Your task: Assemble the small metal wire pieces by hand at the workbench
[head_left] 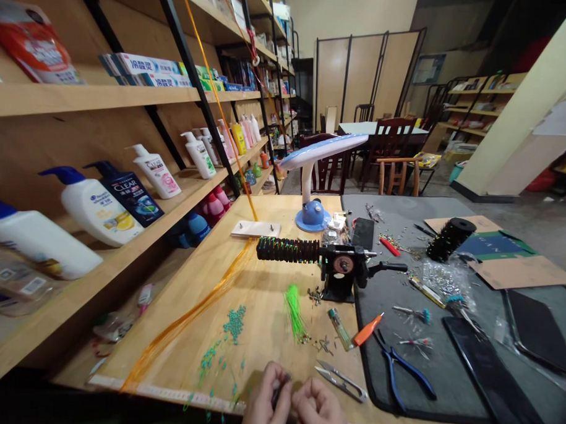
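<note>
At the front edge of the table, my left hand (pixel 267 402) is closed on a small dark thing whose kind I cannot make out. Close beside it, my right hand (pixel 319 406) is pinched shut; whatever its fingertips hold is hidden. Thread snips (pixel 342 382) lie just beyond my right hand. Ahead of my hands is a bundle of bright green threads (pixel 295 314). Turquoise beads (pixel 234 323), some on green threads, are spread to the left. Farther back stands a black hand-cranked winder (pixel 340 271) with a dark wrapped roller.
Orange threads (pixel 191 313) run across the table's left side. A blue desk lamp (pixel 312 214) stands at the back. Blue-handled pliers (pixel 405 368), an orange cutter (pixel 368 329) and a black roll (pixel 450 238) lie on the grey mat. Shelves with bottles line the left.
</note>
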A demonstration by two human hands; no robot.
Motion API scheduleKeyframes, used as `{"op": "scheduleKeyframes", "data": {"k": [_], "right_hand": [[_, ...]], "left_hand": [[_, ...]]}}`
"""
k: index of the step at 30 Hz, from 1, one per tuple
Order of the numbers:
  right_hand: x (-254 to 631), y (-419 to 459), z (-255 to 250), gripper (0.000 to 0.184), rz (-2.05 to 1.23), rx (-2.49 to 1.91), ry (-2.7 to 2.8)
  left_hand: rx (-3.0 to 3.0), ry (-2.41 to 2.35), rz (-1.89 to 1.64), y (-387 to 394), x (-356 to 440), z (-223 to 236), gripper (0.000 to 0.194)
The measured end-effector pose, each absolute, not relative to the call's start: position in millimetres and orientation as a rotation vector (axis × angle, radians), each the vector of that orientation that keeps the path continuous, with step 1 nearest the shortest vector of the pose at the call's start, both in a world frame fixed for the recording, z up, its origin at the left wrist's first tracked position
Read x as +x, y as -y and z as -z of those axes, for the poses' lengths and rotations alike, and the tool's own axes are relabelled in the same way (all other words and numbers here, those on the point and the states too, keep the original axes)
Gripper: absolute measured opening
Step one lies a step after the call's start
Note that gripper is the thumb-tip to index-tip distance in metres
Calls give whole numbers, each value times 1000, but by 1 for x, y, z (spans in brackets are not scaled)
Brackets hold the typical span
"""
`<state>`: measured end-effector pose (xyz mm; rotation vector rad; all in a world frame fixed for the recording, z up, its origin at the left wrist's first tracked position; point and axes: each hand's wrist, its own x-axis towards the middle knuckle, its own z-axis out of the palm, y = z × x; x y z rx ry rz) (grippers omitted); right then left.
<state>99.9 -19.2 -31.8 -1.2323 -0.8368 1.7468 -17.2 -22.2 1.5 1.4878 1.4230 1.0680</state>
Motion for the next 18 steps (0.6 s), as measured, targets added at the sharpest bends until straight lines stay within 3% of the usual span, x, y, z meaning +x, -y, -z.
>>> {"op": "scheduleKeyframes", "data": {"k": [6, 18], "right_hand": [[106, 20, 29, 63, -1712, -1197, 952], [106, 19, 39, 63, -1725, -1107, 905]], "left_hand": [[1596, -1440, -995, 24, -20, -9, 14], [1558, -1347, -990, 27, -15, -3, 23]]}}
